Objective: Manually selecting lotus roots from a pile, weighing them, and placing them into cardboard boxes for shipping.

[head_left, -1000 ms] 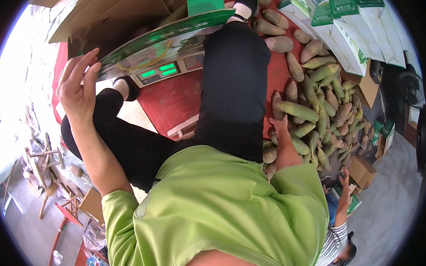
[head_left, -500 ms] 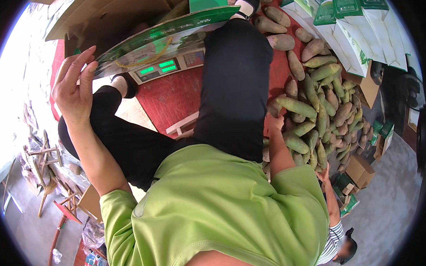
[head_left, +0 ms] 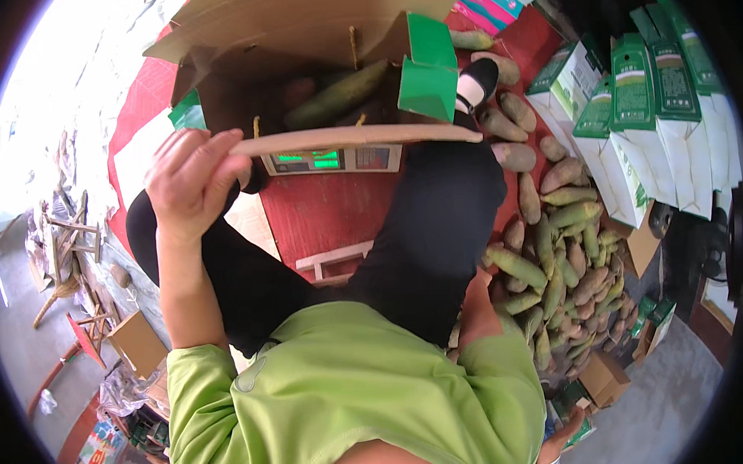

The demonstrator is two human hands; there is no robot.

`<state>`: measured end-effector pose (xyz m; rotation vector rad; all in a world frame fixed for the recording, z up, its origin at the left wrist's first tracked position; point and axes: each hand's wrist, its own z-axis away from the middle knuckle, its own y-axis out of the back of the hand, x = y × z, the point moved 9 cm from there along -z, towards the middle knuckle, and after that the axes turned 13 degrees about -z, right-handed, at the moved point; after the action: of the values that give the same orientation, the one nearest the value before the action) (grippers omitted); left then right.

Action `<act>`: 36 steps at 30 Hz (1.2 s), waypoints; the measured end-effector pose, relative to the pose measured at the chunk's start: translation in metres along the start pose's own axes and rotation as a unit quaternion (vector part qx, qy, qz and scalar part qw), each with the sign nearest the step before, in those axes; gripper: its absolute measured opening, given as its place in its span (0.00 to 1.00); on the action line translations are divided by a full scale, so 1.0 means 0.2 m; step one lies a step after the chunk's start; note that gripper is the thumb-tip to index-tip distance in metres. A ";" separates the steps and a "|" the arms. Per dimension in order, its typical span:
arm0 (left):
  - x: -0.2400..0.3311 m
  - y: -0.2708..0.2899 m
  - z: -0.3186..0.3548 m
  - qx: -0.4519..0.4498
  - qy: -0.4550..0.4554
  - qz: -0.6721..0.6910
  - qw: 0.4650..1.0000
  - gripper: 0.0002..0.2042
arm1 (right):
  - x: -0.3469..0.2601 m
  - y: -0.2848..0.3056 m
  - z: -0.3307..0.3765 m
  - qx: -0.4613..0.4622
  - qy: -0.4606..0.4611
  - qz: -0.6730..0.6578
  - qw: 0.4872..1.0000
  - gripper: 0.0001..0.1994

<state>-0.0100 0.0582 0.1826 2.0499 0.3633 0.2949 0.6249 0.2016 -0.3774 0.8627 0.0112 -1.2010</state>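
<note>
Red matting point(head_left: 323, 218) covers the ground where the person sits in a lime-green shirt point(head_left: 358, 395) and black trousers point(head_left: 437, 234), with a concrete yard falling away to the left. Nearest of the two, the right hand point(head_left: 477, 311) is mostly hidden behind the shirt and right thigh; only a wedge of it shows beside the trouser leg, so I cannot tell whether its fingers are open or closed, though it sits right against the near edge of the pile of long green-and-brown tubers point(head_left: 551, 255). Farther out, the left hand point(head_left: 192, 181) is raised, its fingers curled and pinching the near flap point(head_left: 354, 139) of a cardboard box point(head_left: 296, 41). That flap runs rightward from the fingertips as a long thin strip, its long axis roughly level across the view, ending close to the right knee. Just below the flap, past the fingers, a weighing scale with a green-lit display point(head_left: 329, 159) peeks out, and the box seems to rest on it (its platform is hidden). Beyond the flap the box stands open, with one long green tuber point(head_left: 339, 96) lying slantwise inside, in shadow. A green inner flap point(head_left: 428, 74) stands up at the box's right end, just beside a white-socked foot point(head_left: 475, 84). Open room lies left of the left hand; to the right, the tubers crowd up to the leg, and farther still stand white-and-green cartons point(head_left: 654, 119).
</note>
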 end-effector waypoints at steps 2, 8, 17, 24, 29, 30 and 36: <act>0.03 0.02 -0.01 0.016 -0.024 -0.012 1.000 0.15 | -0.16 -0.01 0.14 0.042 -0.080 -0.037 0.995 0.40; 0.01 0.03 -0.03 0.034 -0.033 0.015 0.999 0.15 | -0.38 -0.07 0.34 -0.015 -0.073 -0.089 0.993 0.29; -0.04 0.05 -0.01 0.038 -0.002 0.032 0.999 0.13 | -0.67 -0.19 0.40 -0.264 -0.003 -0.125 0.956 0.21; -0.10 0.06 0.02 0.049 0.044 0.040 0.997 0.10 | -1.49 -0.16 0.99 -0.337 0.165 -0.092 0.923 0.21; -0.13 0.06 0.03 0.057 0.066 0.050 0.995 0.10 | -2.24 -0.06 1.62 -0.351 0.346 -0.094 0.865 0.30; -0.14 0.06 0.04 0.058 0.068 0.051 0.995 0.10 | -2.35 -0.06 1.72 -0.367 0.381 -0.087 0.844 0.31; -0.15 0.08 0.04 0.066 0.083 0.063 0.992 0.10 | -2.72 -0.22 2.42 -0.451 0.506 -0.026 0.734 0.34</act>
<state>-0.0334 0.0324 0.1901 2.1896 0.3636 0.5319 0.1666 0.3506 0.1705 0.5162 1.4134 -0.4894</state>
